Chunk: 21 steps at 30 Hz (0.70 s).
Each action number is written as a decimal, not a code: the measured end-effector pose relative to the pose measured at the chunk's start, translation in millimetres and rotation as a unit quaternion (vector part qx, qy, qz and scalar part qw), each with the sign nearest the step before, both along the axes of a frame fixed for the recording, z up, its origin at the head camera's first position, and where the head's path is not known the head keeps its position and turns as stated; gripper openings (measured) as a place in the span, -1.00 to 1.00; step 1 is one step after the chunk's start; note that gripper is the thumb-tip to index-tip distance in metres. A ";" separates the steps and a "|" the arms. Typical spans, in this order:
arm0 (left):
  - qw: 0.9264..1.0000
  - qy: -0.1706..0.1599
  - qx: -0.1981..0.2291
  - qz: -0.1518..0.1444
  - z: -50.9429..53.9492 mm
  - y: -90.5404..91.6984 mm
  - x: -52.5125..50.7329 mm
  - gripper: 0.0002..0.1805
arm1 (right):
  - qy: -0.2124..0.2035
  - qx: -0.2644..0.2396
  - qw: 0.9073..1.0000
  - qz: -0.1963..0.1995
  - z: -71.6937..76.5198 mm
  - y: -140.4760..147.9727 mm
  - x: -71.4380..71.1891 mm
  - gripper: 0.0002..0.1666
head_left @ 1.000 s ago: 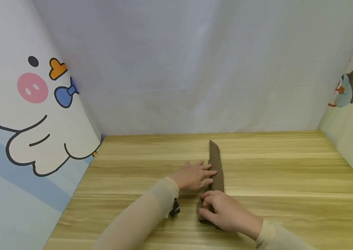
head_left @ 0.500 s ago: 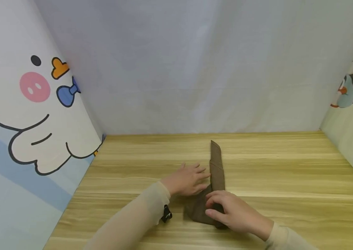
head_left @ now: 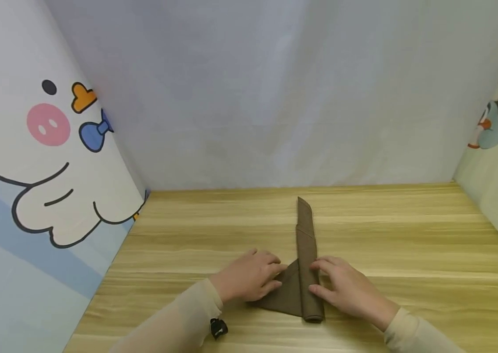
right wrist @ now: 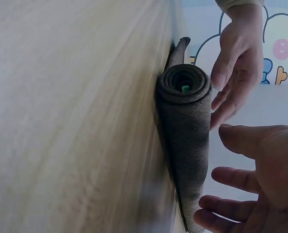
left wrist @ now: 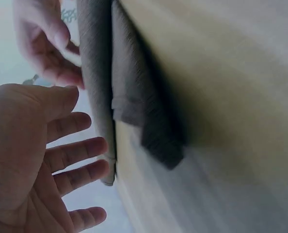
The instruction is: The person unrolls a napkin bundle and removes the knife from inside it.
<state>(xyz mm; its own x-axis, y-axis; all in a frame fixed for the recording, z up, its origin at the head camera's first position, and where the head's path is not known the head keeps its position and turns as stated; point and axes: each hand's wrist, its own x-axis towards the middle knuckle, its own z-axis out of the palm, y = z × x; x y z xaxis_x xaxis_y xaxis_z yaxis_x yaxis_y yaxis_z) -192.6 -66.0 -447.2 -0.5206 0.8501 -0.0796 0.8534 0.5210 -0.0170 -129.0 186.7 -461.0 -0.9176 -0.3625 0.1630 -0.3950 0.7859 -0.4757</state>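
A dark brown cloth (head_left: 308, 274) lies on the table, rolled into a narrow tube that points away, with a flat triangular flap (head_left: 286, 291) spread to its left. In the right wrist view the near end of the roll (right wrist: 185, 85) shows spiral layers, with something small and green inside. The left hand (head_left: 249, 276) is over the flap's left side, fingers relaxed; the left wrist view shows them apart from the cloth (left wrist: 129, 73). At the roll's right side is the right hand (head_left: 350, 289), its thumb and fingers loosely extended beside it.
The wooden table (head_left: 196, 215) runs back to a pale curtain (head_left: 249, 98). A cartoon-printed sheet (head_left: 6, 147) hangs at the left, another printed sheet (head_left: 496, 171) at the right. A small black object (head_left: 218, 328) sits at the left sleeve.
The left hand has moved off the roll, left and nearer. The right hand has shifted right, uncovering the roll's near end. The flap now shows at the left of the roll.
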 end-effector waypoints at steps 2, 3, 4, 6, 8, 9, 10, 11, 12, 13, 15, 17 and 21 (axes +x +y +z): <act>1.000 0.001 -0.011 -0.013 -2.1 -0.5 2.9 -0.48 | -0.013 0.008 1.000 -0.008 -1.7 -0.5 -0.6 -0.44; 1.000 0.001 -0.018 -0.017 -3.6 -0.6 4.2 -0.48 | -0.020 0.012 1.000 -0.011 -2.6 -1.2 -1.0 -0.40; 0.999 -0.001 -0.025 -0.020 -4.8 -0.7 5.5 -0.47 | -0.027 0.017 0.999 -0.013 -3.3 -2.2 -1.1 -0.36; 0.999 0.000 -0.040 -0.024 -7.4 -0.6 7.8 -0.46 | -0.038 0.025 0.999 -0.011 -4.3 -3.9 -1.3 -0.28; 0.998 -0.002 -0.057 -0.025 -9.7 -0.7 9.9 -0.44 | -0.043 0.033 0.998 -0.008 -4.6 -5.3 -1.0 -0.23; 0.998 -0.005 -0.065 -0.025 -10.4 -0.8 11.1 -0.44 | -0.043 0.035 0.998 -0.005 -4.7 -5.8 -0.9 -0.21; 0.997 -0.007 -0.074 -0.023 -11.0 -0.9 12.1 -0.43 | -0.042 0.037 0.998 -0.004 -4.7 -6.1 -0.6 -0.20; 0.996 -0.009 -0.081 -0.021 -11.5 -1.1 13.1 -0.43 | -0.039 0.038 0.998 -0.005 -4.5 -6.2 -0.5 -0.20; 0.996 -0.011 -0.085 -0.018 -11.8 -1.5 14.2 -0.43 | -0.036 0.039 0.999 -0.005 -4.6 -6.3 -0.4 -0.19; 0.996 -0.013 -0.086 -0.014 -12.2 -2.0 15.3 -0.43 | -0.035 0.040 0.999 -0.005 -4.4 -6.4 -0.2 -0.19; 0.997 -0.012 -0.081 -0.005 -12.9 -3.0 17.2 -0.43 | -0.032 0.039 0.999 -0.004 -4.7 -6.7 -0.2 -0.19; 0.997 -0.007 -0.073 0.001 -13.6 -3.9 18.9 -0.43 | -0.032 0.036 0.999 -0.004 -5.0 -7.3 -0.4 -0.18; 0.998 0.003 -0.059 0.002 -15.0 -5.9 21.2 -0.42 | -0.028 0.027 0.999 0.003 -6.2 -8.8 -1.8 -0.19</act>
<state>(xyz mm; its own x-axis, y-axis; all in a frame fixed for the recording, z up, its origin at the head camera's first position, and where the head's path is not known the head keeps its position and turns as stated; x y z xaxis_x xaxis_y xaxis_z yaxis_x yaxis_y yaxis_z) -171.4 -71.9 -462.3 -0.5245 0.8329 -0.1764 0.8511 0.5184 -0.0828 -130.7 177.9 -467.2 -0.9224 -0.3750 0.0921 -0.3740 0.8086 -0.4541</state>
